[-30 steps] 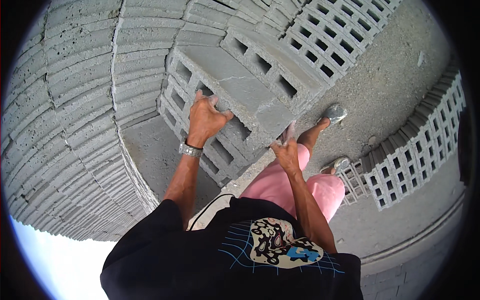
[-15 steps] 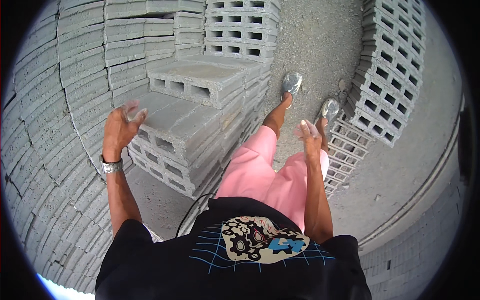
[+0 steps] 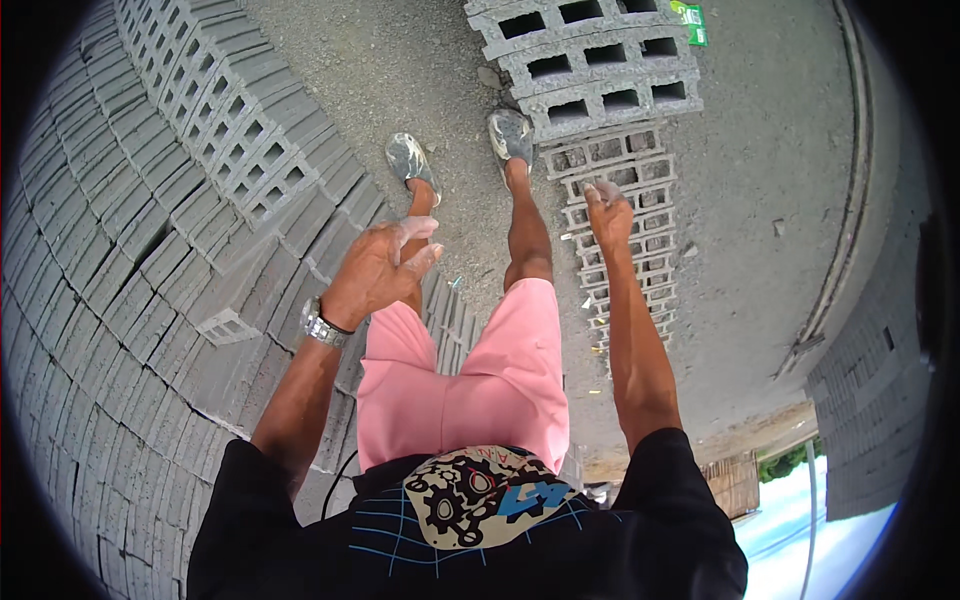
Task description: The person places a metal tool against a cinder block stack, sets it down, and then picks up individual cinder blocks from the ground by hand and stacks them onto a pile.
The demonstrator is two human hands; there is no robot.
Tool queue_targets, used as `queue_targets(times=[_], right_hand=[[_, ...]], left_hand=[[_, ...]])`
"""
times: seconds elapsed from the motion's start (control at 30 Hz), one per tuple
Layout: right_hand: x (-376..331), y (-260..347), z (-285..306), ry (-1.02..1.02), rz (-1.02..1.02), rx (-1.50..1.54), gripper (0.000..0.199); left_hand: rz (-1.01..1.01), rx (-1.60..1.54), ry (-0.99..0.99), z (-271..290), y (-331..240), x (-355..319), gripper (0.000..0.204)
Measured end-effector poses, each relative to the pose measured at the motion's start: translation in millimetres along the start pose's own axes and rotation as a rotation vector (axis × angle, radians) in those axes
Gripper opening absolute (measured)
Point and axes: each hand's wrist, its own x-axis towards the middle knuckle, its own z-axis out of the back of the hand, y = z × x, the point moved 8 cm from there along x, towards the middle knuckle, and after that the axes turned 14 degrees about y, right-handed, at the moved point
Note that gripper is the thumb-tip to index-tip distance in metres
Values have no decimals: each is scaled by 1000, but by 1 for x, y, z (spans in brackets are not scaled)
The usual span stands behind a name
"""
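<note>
My left hand [image 3: 385, 265] is raised in front of me at the left, dusty, thumb and fingers apart, holding nothing. A metal watch [image 3: 322, 323] is on that wrist. Below and left of it are stepped stacks of grey concrete blocks [image 3: 60, 330], one hollow block [image 3: 245, 295] lying on a lower step. My right hand [image 3: 609, 215] hangs over a row of hollow blocks [image 3: 655, 198] on the ground, apparently not touching them. Its fingers are curled in, with nothing visible in them. Just ahead stands a pile of hollow blocks [image 3: 590, 80], holes facing me.
Gravel ground [image 3: 360, 60] runs ahead between the stacks, under my feet. A green packet [image 3: 692, 22] is beside the pile ahead. On the right, a dark line [image 3: 853, 220] crosses the concrete ground, with a grey block wall [image 3: 865, 410] beyond. A black cable [image 3: 338, 487] is near my left side.
My view and body have turned to the right. My left hand has come away from above the left blocks; my right hand is now over the ground row.
</note>
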Motion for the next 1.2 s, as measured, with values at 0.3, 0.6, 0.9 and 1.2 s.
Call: queue_targets(times=[0.3,0.6,0.9,1.2], right_hand=[[135,42,15,-108,186,-762,70],[184,38,-7,-38,-25,-633,41],[133,58,59,94,-270,-531,52],[-58,187,69,346,61,-178,37]], left_hand=[[294,-310,84,-92,33,-6,35],[369,-611,-208,-94,92,-50,31],[330,-860,-362,-132,111,-94,29],[196,-951,-662,-106,55,-88,54]])
